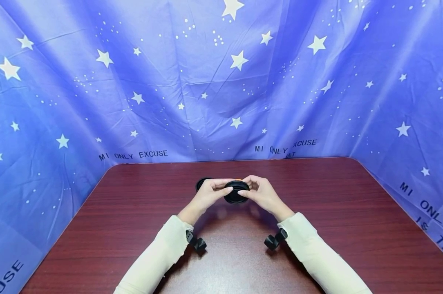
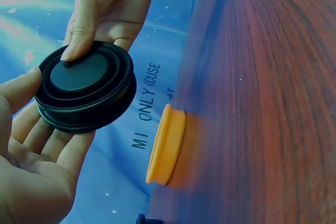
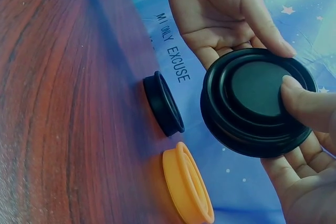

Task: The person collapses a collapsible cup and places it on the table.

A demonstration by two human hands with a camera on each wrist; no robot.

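Both hands hold one round black collapsible cup (image 1: 237,197), folded flat into rings around a smooth centre disc (image 3: 257,90). My left hand (image 1: 205,197) grips its left side, thumb at the rim and fingers beneath, as the left wrist view shows. The right hand (image 1: 264,196) pinches the opposite side; its thumb (image 2: 80,43) lies on the centre disc. The cup is tilted and held up off the table. Behind it an orange ringed piece (image 3: 186,187) of similar shape stands on the table, mostly hidden in the head view.
Another black ringed piece (image 3: 163,103) stands beside the orange one, partly behind the left hand in the head view (image 1: 199,184). The dark red wooden table (image 1: 133,228) ends at a blue star-printed curtain (image 1: 192,122). Each wrist carries a small black camera mount.
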